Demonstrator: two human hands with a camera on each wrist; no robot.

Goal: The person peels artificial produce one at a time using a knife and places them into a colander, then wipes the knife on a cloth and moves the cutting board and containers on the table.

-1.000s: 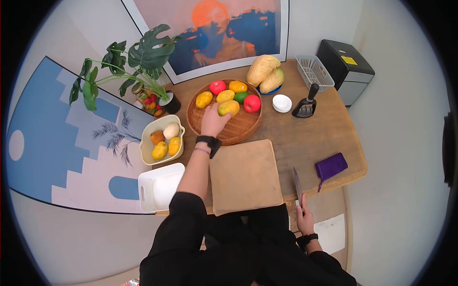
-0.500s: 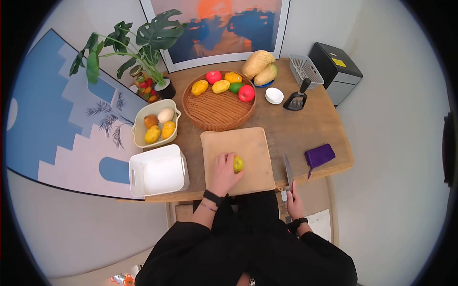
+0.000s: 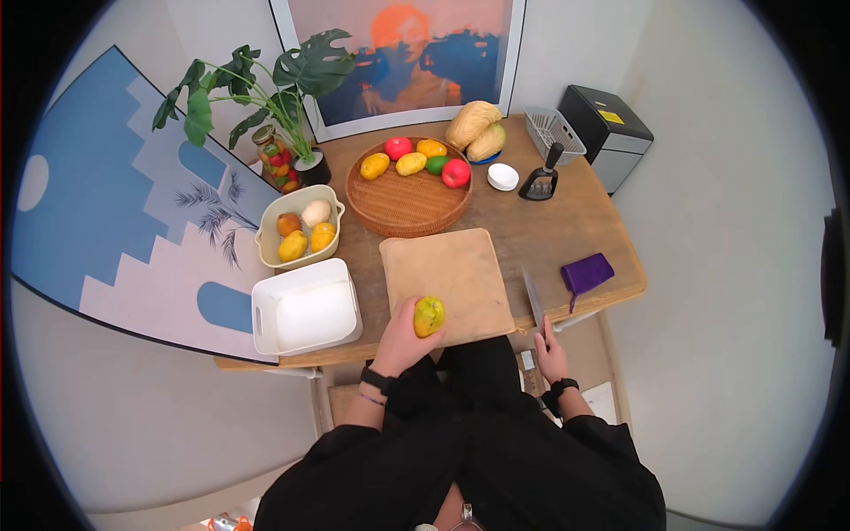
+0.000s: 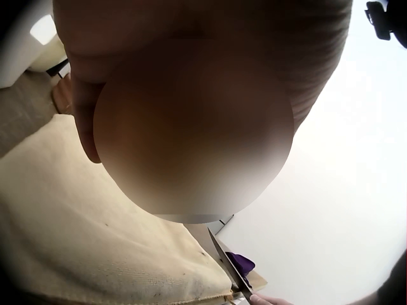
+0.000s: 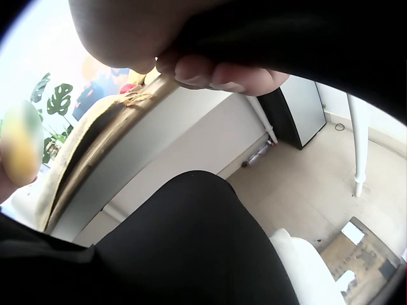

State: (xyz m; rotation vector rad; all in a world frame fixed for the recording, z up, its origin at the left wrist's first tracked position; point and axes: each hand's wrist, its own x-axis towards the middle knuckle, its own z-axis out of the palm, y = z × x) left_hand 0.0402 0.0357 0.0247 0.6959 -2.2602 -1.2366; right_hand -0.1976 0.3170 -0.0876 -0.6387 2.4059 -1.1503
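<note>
In the head view my left hand grips a yellow-green mango above the near left part of the tan cutting board. The fruit, blurred, fills the middle of the left wrist view. My right hand holds a knife by its handle at the table's front edge, right of the board, blade pointing away from the body. Curled fingers of that hand show in the right wrist view, where the knife is not visible.
Behind the board stands a round wicker tray with several fruits. At left are a cream basket of fruit and a white bin. A purple pouch, white bowl and black-handled tool lie at right.
My left hand has carried the mango from the wicker tray over the board, then toward the body, with its end now facing up. The right hand still holds the knife.
</note>
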